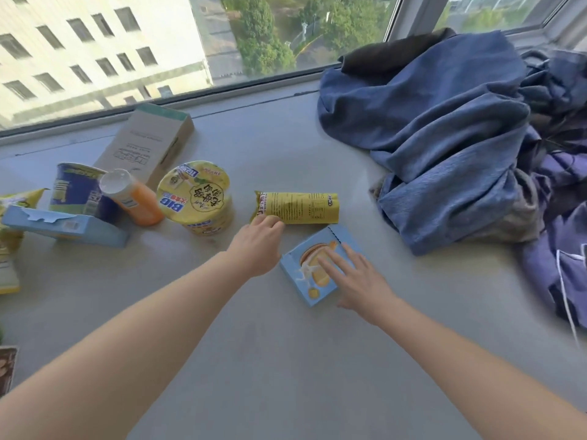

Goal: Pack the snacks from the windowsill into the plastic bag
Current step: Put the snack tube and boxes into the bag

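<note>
Pack [298,207]: yellow and tube-shaped, lying flat on the sill [286,360] with its long axis running left to right, crimped end to the left.
Left hand [259,244]: reaches forward with the arm stretched out and the back of the hand up. Its bent fingers touch the pack's near left end. I cannot tell whether they have closed round it.
Key relation: the pack runs off to the right from the left hand, so the hand meets it at one end, not mid-length. A lift from there would likely let the far end droop.
Box [313,271]: small and blue with a biscuit picture, lying flat just nearer than the pack and turned at an angle to it.
Right hand [359,281]: palm down with straight, spread fingers resting on the box's top face, gripping nothing.
Nearer hand: left for the pack, right for the box.
Bag: not in view.
Other snacks: a noodle cup [197,198], bottle [133,198] and carton [146,144] stand well to the left.
Cloth [444,138]: a blue heap at the right, apart from both hands.
</note>
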